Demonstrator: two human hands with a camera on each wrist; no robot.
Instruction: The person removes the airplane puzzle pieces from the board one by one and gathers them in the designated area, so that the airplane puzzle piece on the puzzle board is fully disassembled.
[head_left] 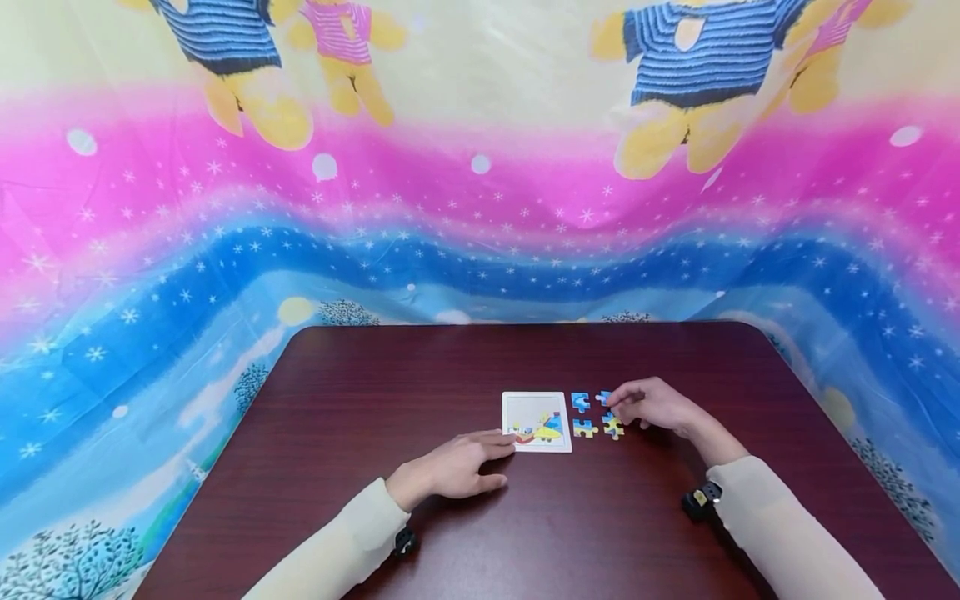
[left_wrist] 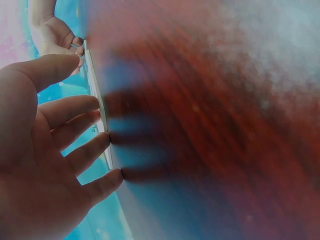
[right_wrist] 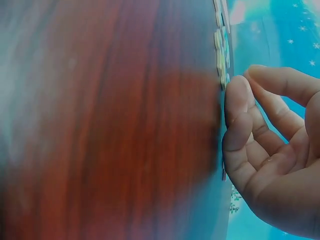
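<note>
A square white-bordered jigsaw tray point(head_left: 536, 396) lies flat on the table, with colourful pieces point(head_left: 549, 433) in its lower and right part and a pale area above them. My left hand point(head_left: 467, 467) rests at the tray's left edge, fingers extended; the left wrist view shows the fingertips along the tray's edge point(left_wrist: 104, 117). Several loose jigsaw pieces point(head_left: 584, 429) lie right of the tray. My right hand point(head_left: 654, 406) reaches the upper right jigsaw piece point(head_left: 602, 398) with curled fingers, covering part of it. Whether thumb and finger pinch that piece is hidden.
The dark red wooden table point(head_left: 420, 367) has rounded far corners. A patterned cloth point(head_left: 480, 242) hangs behind it and along both sides. Black wrist cameras point(head_left: 701, 500) sit at the cuffs of the pale sleeves point(head_left: 787, 525).
</note>
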